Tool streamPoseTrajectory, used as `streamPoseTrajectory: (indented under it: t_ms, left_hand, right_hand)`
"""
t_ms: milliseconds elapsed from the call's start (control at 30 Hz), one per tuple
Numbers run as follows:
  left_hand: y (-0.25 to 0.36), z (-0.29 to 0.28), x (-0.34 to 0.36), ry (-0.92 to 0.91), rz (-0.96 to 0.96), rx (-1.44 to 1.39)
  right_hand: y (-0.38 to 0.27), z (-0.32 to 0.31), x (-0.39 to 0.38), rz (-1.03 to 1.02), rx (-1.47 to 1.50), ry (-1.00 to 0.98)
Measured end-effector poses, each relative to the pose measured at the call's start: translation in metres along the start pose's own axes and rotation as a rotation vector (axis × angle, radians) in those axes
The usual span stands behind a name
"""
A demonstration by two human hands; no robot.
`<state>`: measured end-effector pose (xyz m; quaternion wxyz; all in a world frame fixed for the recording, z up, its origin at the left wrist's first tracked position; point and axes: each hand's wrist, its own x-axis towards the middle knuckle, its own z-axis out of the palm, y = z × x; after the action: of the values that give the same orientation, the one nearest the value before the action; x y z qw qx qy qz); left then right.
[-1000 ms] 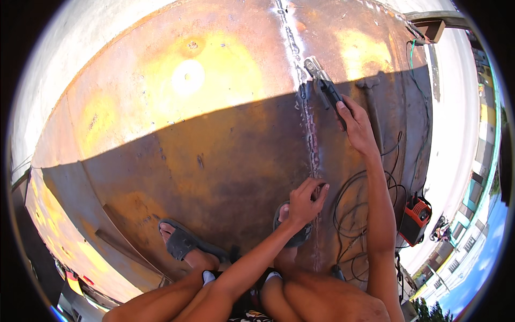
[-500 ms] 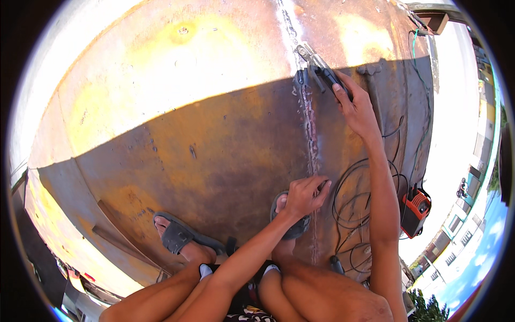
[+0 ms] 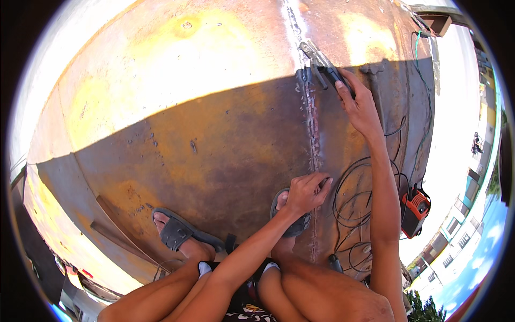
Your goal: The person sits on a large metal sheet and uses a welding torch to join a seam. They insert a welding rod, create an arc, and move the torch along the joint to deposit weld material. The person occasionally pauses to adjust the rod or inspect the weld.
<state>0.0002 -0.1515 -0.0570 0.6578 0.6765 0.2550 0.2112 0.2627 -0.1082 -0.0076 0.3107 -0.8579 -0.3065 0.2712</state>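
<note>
My right hand (image 3: 358, 104) is closed round the black grip of a plier-like hand tool (image 3: 322, 60) with a silver metal head. The head lies over a rough, pale weld seam (image 3: 313, 126) in a rusty metal plate (image 3: 209, 139), right where sunlight meets shadow. My left hand (image 3: 308, 193) rests lower on the same seam, beside my right sandal (image 3: 296, 224). Its fingers are curled together, with a small dark spot showing at the fingertips; whatever they hold, if anything, cannot be made out.
A red and black welding machine (image 3: 416, 213) stands to the right. Black cables (image 3: 343, 185) lie coiled by my right forearm, and a thin green cable (image 3: 417, 48) runs along the plate's right side. My left sandal (image 3: 179, 231) is on the plate, near a metal strip (image 3: 120, 239).
Both hands keep nearly the same place and grip. The tool and right hand appear shifted very slightly right, along with the seam, as the view moves a little.
</note>
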Motion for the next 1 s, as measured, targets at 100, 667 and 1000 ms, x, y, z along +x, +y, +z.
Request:
streamPoseTrajectory:
  t_ms: [100,667,1000]
  left_hand:
    - [0.0,0.0,0.0,-0.002,-0.006,-0.002]
    - [0.0,0.0,0.001,0.005,-0.015,-0.007]
    - [0.001,-0.001,0.001,0.003,-0.034,-0.002]
  right_hand:
    - [0.001,0.0,0.001,0.007,-0.011,-0.006]
    - [0.009,0.0,0.003,-0.029,0.023,-0.01]
    - [0.004,0.002,-0.009,0.143,0.347,0.015]
